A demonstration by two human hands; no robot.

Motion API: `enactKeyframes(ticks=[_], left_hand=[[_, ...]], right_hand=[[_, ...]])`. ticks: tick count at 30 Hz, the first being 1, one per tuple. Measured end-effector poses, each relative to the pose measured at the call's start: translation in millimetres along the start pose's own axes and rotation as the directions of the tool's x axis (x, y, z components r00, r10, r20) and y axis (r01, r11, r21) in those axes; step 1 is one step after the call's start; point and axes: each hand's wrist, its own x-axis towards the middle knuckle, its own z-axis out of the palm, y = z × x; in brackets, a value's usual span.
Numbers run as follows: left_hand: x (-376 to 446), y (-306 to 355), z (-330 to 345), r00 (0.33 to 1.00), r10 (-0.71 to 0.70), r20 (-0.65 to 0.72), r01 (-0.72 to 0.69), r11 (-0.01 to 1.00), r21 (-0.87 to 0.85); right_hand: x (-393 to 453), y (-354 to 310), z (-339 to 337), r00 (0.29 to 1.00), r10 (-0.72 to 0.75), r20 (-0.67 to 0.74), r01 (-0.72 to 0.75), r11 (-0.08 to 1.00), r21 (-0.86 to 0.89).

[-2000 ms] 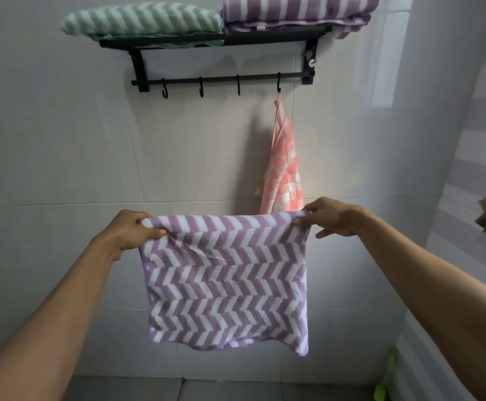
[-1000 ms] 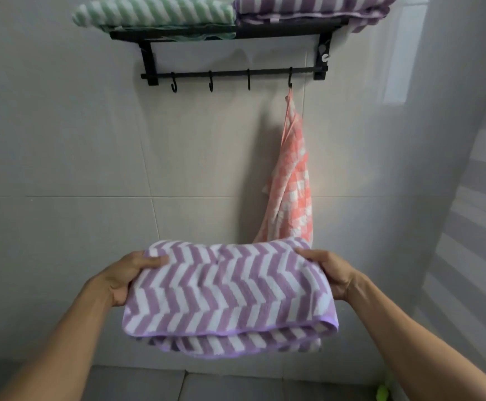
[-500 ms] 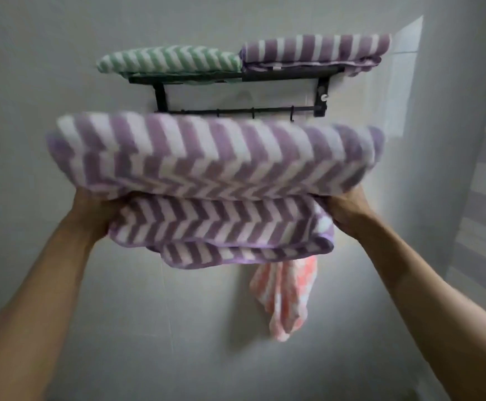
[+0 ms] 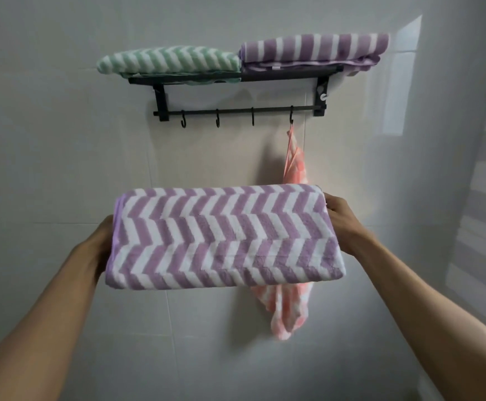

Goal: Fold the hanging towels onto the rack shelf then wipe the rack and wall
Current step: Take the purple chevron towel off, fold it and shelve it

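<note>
Head cam: I see the folded purple towel (image 4: 224,237) gripped at its short ends by left hand (image 4: 102,241) and right hand (image 4: 341,224), long axis parallel to the rack shelf (image 4: 279,78) (well below it, roughly centred).

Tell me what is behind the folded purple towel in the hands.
Behind the purple towel hangs a pink towel from the rack's right hook; its top and bottom show, its middle is covered. Tiled wall lies beyond.

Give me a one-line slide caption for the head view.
Both hands, left hand and right hand, hold a folded purple towel below the rack shelf.
</note>
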Motion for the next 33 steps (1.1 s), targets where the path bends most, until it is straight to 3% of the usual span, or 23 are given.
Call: enactKeyframes(ticks=[7,13,16,17,21,23,25,27,29,30,33], left_hand=[[-18,-35,7,0.982,-0.175,0.074,0.173,0.984,0.034],[-20,-90,16,0.942,-0.282,0.184,0.331,0.876,-0.351],[-28,-112,24,0.896,-0.317,0.311,0.392,0.894,-0.217],[-26,-116,25,0.899,-0.324,0.293,0.385,0.906,-0.179],[-10,-111,18,0.960,-0.239,0.143,0.263,0.948,-0.182],[-5,-97,15,0.982,-0.158,0.100,0.176,0.963,-0.206],[-3,-83,16,0.993,-0.083,0.081,0.099,0.972,-0.214],[-2,-73,14,0.996,-0.044,0.084,0.059,0.980,-0.191],[2,-71,7,0.996,-0.029,0.089,0.042,0.987,-0.155],[5,-72,1,0.995,-0.029,0.091,0.041,0.991,-0.131],[9,-76,-20,0.995,-0.040,0.086,0.047,0.996,-0.081]], right_hand=[[-11,41,15,0.979,0.189,0.075,-0.191,0.981,0.020],[-19,57,37,0.981,0.180,-0.070,-0.185,0.980,-0.076],[-19,66,39,0.982,0.167,-0.093,-0.182,0.966,-0.185],[-20,66,37,0.982,0.168,-0.084,-0.182,0.962,-0.203],[-20,69,25,0.979,0.204,-0.001,-0.204,0.975,-0.091],[-22,75,21,0.952,0.301,0.057,-0.306,0.941,0.141],[-34,86,28,0.880,0.439,0.184,-0.473,0.768,0.432],[-51,103,46,0.821,0.478,0.311,-0.554,0.539,0.634],[-70,113,66,0.782,0.449,0.431,-0.613,0.429,0.664],[-78,111,75,0.764,0.417,0.492,-0.644,0.442,0.625],[-77,100,88,0.717,0.392,0.577,-0.671,0.612,0.418]])
